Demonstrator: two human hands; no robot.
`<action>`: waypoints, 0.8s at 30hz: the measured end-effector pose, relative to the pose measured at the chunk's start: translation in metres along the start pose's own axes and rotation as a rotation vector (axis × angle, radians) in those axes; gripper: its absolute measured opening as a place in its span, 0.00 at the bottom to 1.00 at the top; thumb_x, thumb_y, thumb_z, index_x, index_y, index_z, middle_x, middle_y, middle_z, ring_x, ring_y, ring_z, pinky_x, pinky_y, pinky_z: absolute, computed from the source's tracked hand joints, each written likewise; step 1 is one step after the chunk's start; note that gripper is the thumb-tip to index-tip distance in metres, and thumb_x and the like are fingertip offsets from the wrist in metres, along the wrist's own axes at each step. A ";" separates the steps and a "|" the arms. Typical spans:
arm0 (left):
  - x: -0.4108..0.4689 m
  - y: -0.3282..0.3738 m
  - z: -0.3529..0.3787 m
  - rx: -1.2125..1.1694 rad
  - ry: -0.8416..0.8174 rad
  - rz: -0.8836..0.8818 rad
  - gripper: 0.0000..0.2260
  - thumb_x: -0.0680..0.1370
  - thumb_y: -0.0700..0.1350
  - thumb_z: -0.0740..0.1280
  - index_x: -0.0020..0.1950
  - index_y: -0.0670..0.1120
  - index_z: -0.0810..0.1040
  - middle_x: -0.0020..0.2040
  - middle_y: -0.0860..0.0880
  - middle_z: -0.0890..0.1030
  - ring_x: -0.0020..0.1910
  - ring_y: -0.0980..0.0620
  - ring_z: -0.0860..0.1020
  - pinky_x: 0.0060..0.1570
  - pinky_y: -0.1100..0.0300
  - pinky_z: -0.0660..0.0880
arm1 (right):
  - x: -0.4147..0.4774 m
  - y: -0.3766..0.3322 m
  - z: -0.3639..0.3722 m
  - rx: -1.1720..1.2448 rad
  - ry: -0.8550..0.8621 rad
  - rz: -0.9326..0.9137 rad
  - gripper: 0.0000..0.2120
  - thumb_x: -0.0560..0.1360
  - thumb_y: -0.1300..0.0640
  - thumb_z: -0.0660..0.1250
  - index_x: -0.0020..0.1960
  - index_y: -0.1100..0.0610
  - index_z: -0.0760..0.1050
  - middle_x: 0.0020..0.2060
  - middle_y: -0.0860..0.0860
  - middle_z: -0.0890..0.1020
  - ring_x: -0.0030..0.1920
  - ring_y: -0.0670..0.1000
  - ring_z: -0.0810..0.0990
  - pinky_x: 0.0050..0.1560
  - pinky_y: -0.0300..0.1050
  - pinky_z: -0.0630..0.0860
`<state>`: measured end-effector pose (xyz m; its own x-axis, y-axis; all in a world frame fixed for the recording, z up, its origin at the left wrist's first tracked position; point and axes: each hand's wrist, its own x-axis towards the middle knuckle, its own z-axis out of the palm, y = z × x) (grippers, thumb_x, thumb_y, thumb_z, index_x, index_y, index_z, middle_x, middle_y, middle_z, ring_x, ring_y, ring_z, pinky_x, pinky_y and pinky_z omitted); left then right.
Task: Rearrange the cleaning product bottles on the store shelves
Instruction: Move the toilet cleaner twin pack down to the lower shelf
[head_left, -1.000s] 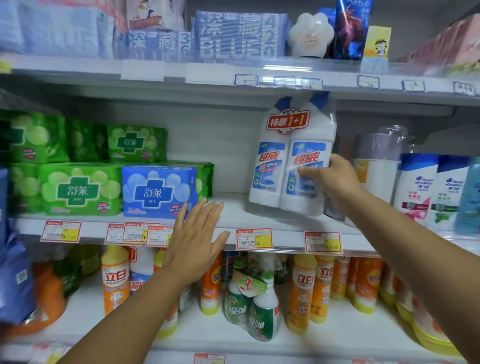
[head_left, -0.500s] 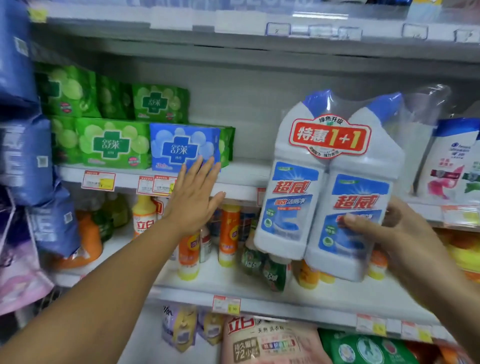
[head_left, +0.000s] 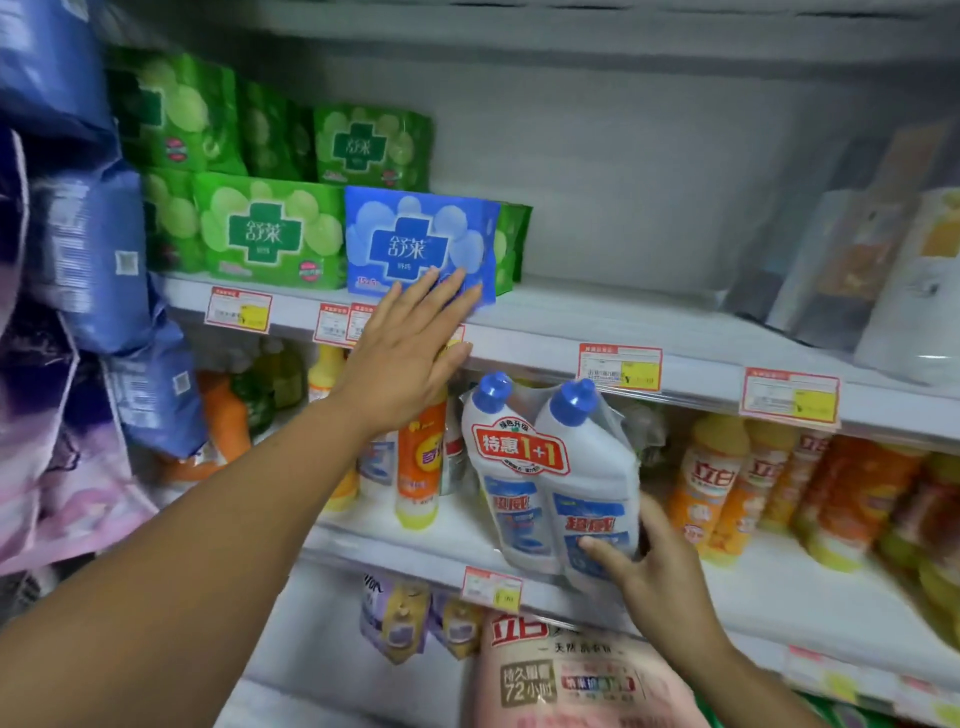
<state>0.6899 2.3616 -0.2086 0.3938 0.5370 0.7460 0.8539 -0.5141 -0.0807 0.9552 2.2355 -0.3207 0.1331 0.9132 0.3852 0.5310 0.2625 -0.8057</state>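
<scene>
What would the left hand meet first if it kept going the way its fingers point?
Probably the blue packet: the left hand points up and inward, fingertips already overlapping its lower edge. Contact can't be confirmed from this view.

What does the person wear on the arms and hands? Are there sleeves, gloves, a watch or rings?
Nothing visible is worn. Both forearms are bare as far as the frame shows, with no sleeves. The left hand and the right hand have no gloves, and no watch, bracelet or ring is visible.
</scene>
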 end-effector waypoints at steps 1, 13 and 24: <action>0.000 -0.002 0.001 -0.001 0.008 0.009 0.24 0.80 0.56 0.50 0.76 0.53 0.53 0.77 0.52 0.54 0.76 0.53 0.48 0.74 0.50 0.44 | 0.006 0.003 0.007 -0.005 0.006 -0.011 0.23 0.68 0.59 0.76 0.54 0.38 0.72 0.47 0.37 0.83 0.46 0.38 0.81 0.45 0.43 0.79; -0.001 -0.002 0.006 0.007 0.045 0.026 0.23 0.81 0.54 0.49 0.76 0.50 0.54 0.77 0.50 0.56 0.76 0.52 0.49 0.74 0.49 0.45 | 0.039 0.034 0.063 0.031 -0.021 0.028 0.21 0.70 0.55 0.74 0.59 0.44 0.70 0.49 0.40 0.83 0.50 0.40 0.81 0.51 0.43 0.79; -0.002 0.002 0.007 0.021 0.043 -0.001 0.23 0.81 0.54 0.49 0.76 0.51 0.52 0.77 0.51 0.54 0.76 0.52 0.47 0.74 0.49 0.43 | 0.059 0.039 0.081 0.007 -0.039 0.199 0.21 0.71 0.54 0.73 0.55 0.52 0.64 0.49 0.47 0.83 0.48 0.48 0.82 0.51 0.52 0.80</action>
<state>0.6934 2.3646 -0.2147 0.3786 0.5081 0.7736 0.8614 -0.4991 -0.0938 0.9160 2.3247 -0.3655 0.2021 0.9585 0.2009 0.4920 0.0780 -0.8671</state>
